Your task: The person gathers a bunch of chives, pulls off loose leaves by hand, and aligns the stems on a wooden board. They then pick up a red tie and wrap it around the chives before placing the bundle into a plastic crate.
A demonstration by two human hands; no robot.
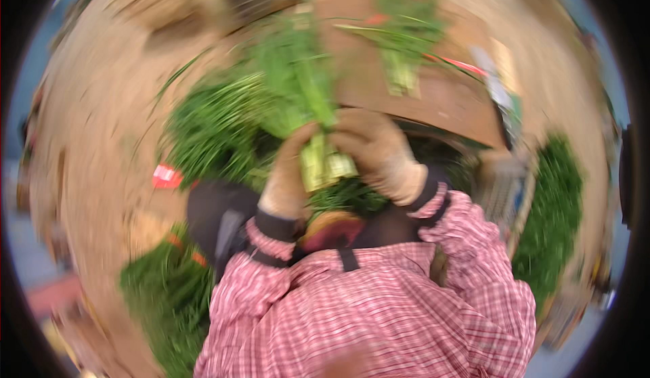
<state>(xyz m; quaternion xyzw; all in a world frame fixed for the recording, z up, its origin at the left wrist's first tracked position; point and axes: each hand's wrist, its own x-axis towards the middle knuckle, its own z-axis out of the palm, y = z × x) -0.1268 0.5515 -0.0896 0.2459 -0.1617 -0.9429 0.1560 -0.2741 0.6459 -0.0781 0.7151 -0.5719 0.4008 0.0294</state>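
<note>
Both hands wear tan work gloves and close round a bunch of long green leafy stalks (298,93) with pale cut ends. My left hand (288,175) grips its left side near the base. From the right, my right hand (376,151) wraps over the stalks. The pale ends point toward my lap and the leaves spread away from me. Motion blur hides the fingertips. Directly left of the bunch lies a heap of loose greens (213,124). More dark greens (352,198) show just below my hands.
A brown board (433,110) at the far right bears a smaller bunch of greens (403,59). Beside it stands a grey crate (504,188), with a green pile (552,208) farther right. Bunches with orange bands (169,297) lie at lower left. A wooden crate (152,2) stands far left.
</note>
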